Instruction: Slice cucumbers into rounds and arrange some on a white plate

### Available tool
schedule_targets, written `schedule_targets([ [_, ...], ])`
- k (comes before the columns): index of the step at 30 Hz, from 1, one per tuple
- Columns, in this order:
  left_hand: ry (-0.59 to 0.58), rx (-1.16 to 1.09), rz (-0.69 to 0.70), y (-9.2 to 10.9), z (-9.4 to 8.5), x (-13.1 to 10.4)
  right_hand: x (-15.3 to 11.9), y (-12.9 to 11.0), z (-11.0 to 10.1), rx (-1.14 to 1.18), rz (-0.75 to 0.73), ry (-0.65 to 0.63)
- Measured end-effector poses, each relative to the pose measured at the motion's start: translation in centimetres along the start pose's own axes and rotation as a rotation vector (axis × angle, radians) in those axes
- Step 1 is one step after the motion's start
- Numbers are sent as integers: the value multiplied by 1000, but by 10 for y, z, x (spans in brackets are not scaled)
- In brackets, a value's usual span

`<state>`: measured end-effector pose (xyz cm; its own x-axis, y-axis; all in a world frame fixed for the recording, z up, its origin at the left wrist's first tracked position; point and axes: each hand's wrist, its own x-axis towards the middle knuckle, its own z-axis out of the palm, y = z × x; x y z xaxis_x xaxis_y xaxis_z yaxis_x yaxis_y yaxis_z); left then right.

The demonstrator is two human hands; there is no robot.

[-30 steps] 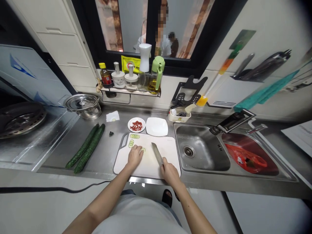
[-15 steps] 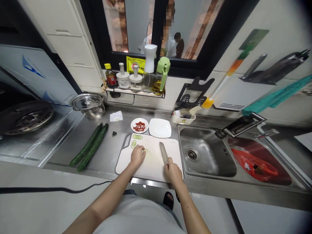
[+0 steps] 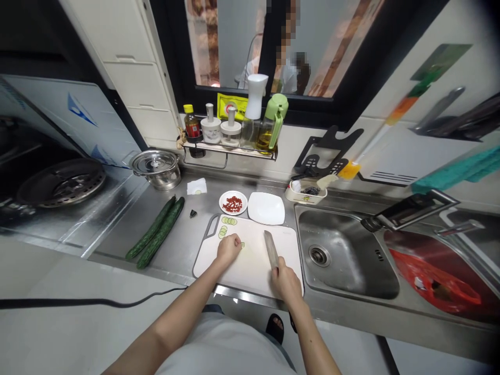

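Note:
My left hand (image 3: 229, 248) is over the middle of the white cutting board (image 3: 253, 273), fingers pinched at a thin cucumber slice (image 3: 242, 245). My right hand (image 3: 287, 280) grips a kitchen knife (image 3: 271, 249) by its handle, the blade pointing away from me over the right part of the board. Two short groups of overlapping cucumber slices (image 3: 229, 221) lie at the board's upper left. Beyond the board stand a small plate of chopped red pieces (image 3: 233, 203) and a white square plate (image 3: 266, 208).
Two whole cucumbers (image 3: 161, 233) lie left of the board, near a dark scrap (image 3: 193, 213) and a white paper (image 3: 197, 186). A lidded steel pot (image 3: 157, 169) stands behind. At right is a sink (image 3: 351, 255) with a red plastic bag (image 3: 433, 281); a condiment rack (image 3: 230, 149) hangs ahead.
The whole view has shifted, so the scene sits farther right. My left fingers have closed around the edge of the cucumber slice. The knife stays in my right hand over the board.

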<state>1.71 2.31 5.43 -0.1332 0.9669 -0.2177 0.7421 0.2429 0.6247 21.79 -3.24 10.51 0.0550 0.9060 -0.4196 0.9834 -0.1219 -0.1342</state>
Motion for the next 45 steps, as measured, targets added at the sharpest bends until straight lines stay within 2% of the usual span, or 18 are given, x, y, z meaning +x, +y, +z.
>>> schedule_targets([
  [4,31,-91,-60,-8,-7,0,0,0,-1,11,13,-17],
  [10,150,-160,-105,-35,-20,2,1,1,0,25,22,-18],
  [14,214,-156,-150,-51,-27,6,2,1,0,18,14,-13],
  [19,226,-92,-184,-58,-30,10,2,1,0,22,-2,-10],
  [25,184,35,-246,-55,-33,6,4,1,0,1,0,-16],
  [29,200,61,-263,-53,-34,4,4,2,1,3,-6,-10],
  [35,266,47,-89,-38,-29,19,4,1,4,-8,-7,13],
  [41,189,201,11,-14,-27,46,7,2,8,-5,-20,13],
  [45,145,287,49,-4,-29,56,8,4,11,4,-25,17],
])
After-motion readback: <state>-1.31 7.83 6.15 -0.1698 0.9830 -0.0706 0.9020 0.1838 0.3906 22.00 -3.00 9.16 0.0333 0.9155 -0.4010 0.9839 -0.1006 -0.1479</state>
